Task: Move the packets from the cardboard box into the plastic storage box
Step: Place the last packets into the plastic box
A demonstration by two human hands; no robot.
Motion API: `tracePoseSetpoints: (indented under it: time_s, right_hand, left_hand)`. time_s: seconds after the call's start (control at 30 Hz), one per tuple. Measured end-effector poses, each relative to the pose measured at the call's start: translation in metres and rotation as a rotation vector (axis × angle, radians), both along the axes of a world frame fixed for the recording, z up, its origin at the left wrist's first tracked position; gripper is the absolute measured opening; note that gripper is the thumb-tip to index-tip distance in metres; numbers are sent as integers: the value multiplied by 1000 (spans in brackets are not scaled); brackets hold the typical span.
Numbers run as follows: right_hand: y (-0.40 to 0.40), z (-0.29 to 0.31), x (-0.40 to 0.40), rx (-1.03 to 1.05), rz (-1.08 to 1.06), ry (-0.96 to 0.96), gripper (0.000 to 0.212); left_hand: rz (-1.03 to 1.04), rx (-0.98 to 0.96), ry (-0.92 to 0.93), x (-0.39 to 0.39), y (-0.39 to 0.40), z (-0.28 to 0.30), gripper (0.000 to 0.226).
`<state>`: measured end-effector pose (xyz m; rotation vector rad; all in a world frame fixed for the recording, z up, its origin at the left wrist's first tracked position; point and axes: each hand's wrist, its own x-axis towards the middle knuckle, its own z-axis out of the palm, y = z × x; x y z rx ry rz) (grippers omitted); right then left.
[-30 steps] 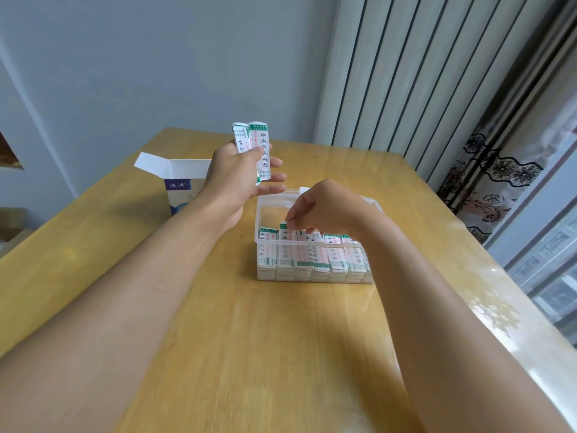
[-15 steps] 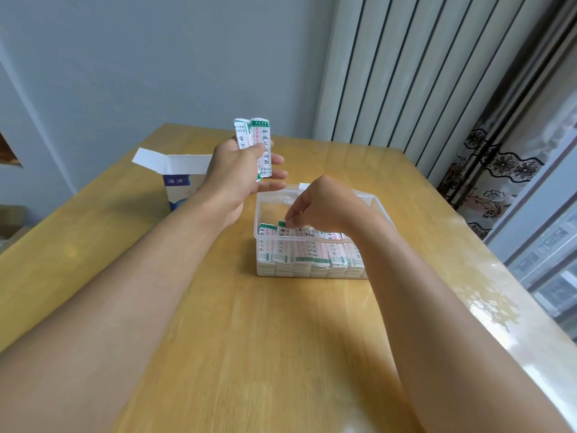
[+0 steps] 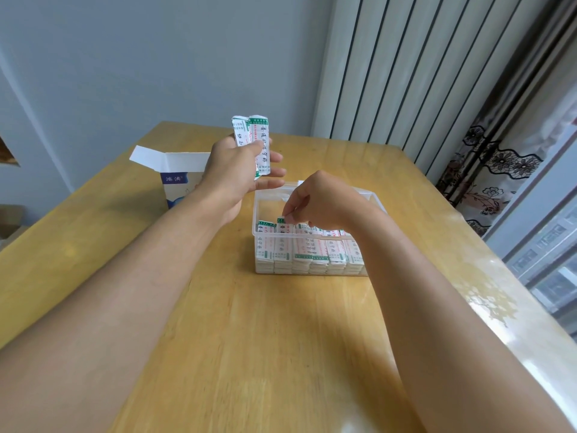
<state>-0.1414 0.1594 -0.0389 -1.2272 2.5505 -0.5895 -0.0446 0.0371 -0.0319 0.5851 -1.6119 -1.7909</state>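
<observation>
My left hand [image 3: 232, 170] holds up a small stack of white packets [image 3: 254, 142] with green ends, above the table between the two boxes. The clear plastic storage box [image 3: 260, 198] stands mid-table with a row of upright packets [image 3: 315, 248] along its near wall. My right hand [image 3: 318, 201] reaches into it and pinches the top of one packet [image 3: 282, 221] in that row. The white and blue cardboard box [image 3: 175, 179] stands open behind my left wrist, its flap raised to the left; its inside is hidden.
The wooden table [image 3: 249, 339] carries both boxes. A grey wall and a ribbed white radiator panel [image 3: 390, 73] stand behind its far edge. A patterned curtain [image 3: 487, 173] and a window lie to the right.
My right hand has shifted slightly left along the row of packets in the plastic box. My left hand keeps the stack raised in about the same place.
</observation>
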Motion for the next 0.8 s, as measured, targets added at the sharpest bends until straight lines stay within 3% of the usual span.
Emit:
tracePoseSetpoints:
  time_s: [0.53,0.8]
  right_hand:
    - [-7,-10,-11,114,-131,88,13]
    - [-8,-15,-18,272,-168,85,37]
  left_hand:
    - [-6,-13,-11,0,0,-1,21]
    - [-11,-11,-10,0,0,-1,21]
